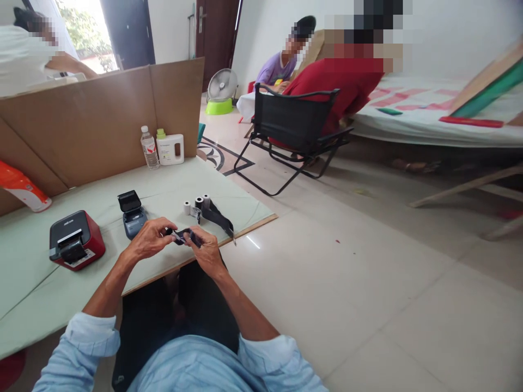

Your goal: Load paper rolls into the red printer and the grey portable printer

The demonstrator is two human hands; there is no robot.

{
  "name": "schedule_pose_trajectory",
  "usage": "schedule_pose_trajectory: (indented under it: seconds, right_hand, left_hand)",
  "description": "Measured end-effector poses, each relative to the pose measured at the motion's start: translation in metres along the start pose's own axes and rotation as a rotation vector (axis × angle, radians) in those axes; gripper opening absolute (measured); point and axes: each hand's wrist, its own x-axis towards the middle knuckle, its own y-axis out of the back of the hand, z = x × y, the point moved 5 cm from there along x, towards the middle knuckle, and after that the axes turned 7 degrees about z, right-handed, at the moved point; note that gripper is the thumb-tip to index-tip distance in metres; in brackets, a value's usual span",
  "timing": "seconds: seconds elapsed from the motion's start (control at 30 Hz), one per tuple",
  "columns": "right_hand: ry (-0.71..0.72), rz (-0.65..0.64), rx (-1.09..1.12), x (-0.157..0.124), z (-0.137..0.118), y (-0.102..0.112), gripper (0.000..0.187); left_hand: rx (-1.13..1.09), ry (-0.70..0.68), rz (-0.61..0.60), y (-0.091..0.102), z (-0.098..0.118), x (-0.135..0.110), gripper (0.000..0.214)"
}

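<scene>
My left hand (154, 238) and my right hand (207, 253) meet above the table's front edge. Between them they grip a dark, glossy strip (180, 237) with a pale patch; its exact kind is too small to make out. Just behind my left hand, a small blue label printer (133, 220) stands with its black lid raised. Beyond my right hand are a white paper roll (187, 207) and more small rolls, with a black ribbon (218, 219) trailing toward the table edge. Farther left sits a red and black printer (77, 240).
A cardboard screen (102, 120) borders the pale green table (98, 193). Before it stand a water bottle (150, 148) and a white jug (170, 149). An orange and white container (26, 188) is at far left. Other people sit beyond, one in a black folding chair (292, 122).
</scene>
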Motion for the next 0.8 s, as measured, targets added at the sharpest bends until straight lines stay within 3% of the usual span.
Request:
schedule_pose_trajectory:
  seconds: [0.23, 0.43, 0.67, 0.8]
  right_hand:
    - [-0.146, -0.119, 0.035, 0.001, -0.001, -0.005, 0.050]
    - [-0.080, -0.238, -0.032, 0.001, -0.006, -0.015, 0.041]
    - [0.087, -0.297, -0.041, 0.037, -0.009, -0.065, 0.028]
    - [0.138, -0.362, -0.137, 0.065, -0.004, -0.102, 0.022]
  left_hand:
    - [-0.024, 0.018, -0.016, 0.005, 0.002, -0.023, 0.020]
    - [0.029, 0.022, 0.023, 0.011, -0.007, -0.042, 0.028]
    - [0.194, 0.045, 0.313, 0.058, -0.058, -0.043, 0.022]
    - [0.291, 0.130, 0.396, 0.078, -0.095, -0.030, 0.026]
